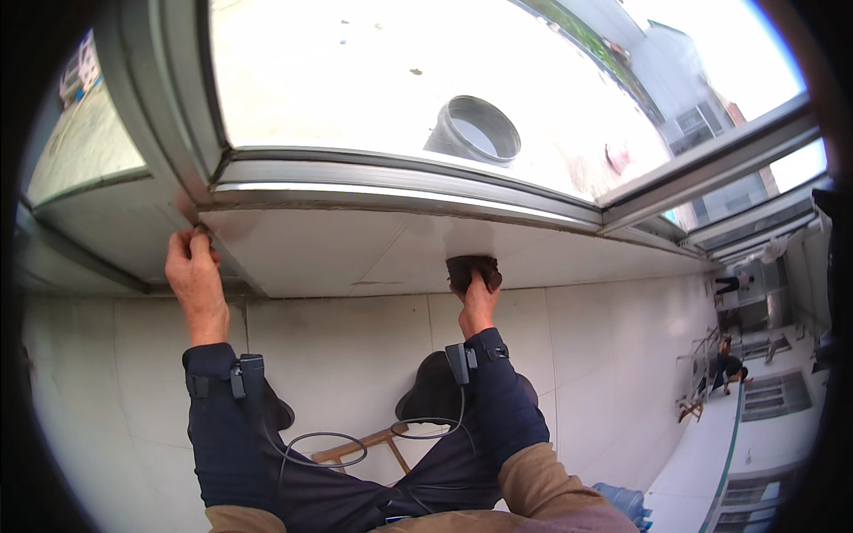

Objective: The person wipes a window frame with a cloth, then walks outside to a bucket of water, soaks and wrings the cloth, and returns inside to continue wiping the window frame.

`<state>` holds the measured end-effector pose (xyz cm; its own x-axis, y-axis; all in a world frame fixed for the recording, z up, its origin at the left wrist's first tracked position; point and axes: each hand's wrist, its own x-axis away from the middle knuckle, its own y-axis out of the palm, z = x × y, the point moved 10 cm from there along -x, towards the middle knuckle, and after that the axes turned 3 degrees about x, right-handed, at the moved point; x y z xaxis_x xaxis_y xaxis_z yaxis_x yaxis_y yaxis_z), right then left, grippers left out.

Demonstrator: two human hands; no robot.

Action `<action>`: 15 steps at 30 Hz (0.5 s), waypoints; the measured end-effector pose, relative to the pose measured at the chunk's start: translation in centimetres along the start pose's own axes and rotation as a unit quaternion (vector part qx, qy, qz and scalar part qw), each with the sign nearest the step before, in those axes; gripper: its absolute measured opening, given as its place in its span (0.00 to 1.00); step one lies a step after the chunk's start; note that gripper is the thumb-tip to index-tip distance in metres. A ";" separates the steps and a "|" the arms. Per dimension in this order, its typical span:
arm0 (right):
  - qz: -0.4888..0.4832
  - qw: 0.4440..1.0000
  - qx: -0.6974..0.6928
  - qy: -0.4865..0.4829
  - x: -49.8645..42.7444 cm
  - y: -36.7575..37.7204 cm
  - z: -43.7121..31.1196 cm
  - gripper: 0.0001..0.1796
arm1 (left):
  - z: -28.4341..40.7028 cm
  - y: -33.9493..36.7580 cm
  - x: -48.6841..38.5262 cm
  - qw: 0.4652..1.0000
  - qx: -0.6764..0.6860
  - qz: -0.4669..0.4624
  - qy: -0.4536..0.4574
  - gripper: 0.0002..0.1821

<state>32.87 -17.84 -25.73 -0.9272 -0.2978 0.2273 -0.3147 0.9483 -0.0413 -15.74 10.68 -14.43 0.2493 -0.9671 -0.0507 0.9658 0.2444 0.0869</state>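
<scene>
My right hand [477, 303] grips a dark brown cloth [472, 270] and presses it to the pale, glossy low wall [320, 246] under the window. The cloth's reflection shows on the surface just above it. On the left, my left hand [194, 276] has its fingers curled at the end corner of this wall, below the upright metal post [156, 86]. Its fingertips are partly hidden, so I cannot tell whether they hold anything. Above both hands runs the aluminium window sill frame [400, 183].
Behind the glass stands a dark bucket [481, 130]. A wooden stool [373, 446] is beneath me on the tiled floor [333, 353]. Cables [326, 434] hang from my wrist devices. Far right, a person [726, 370] is beside a metal stand [696, 366]; a blue water bottle [620, 500] lies nearer.
</scene>
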 end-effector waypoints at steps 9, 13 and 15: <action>0.044 0.919 0.153 -0.362 5.2 2.6 -9.5 0.23 | 0.9 0.1 0.2 0.999 -0.003 -0.047 -0.006 0.11; -0.031 0.963 0.107 -0.244 3.6 4.5 -0.2 0.24 | 1.2 0.4 0.4 0.999 0.001 -0.051 -0.019 0.12; -0.051 0.993 0.053 -0.094 2.8 5.9 5.6 0.23 | 1.3 0.5 0.4 0.998 0.001 -0.052 -0.025 0.12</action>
<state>27.30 -13.64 -30.79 -0.9081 -0.4157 0.0500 -0.4186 0.8986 -0.1314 -15.22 10.33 -13.13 0.1431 -0.9896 -0.0106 0.9862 0.1417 0.0861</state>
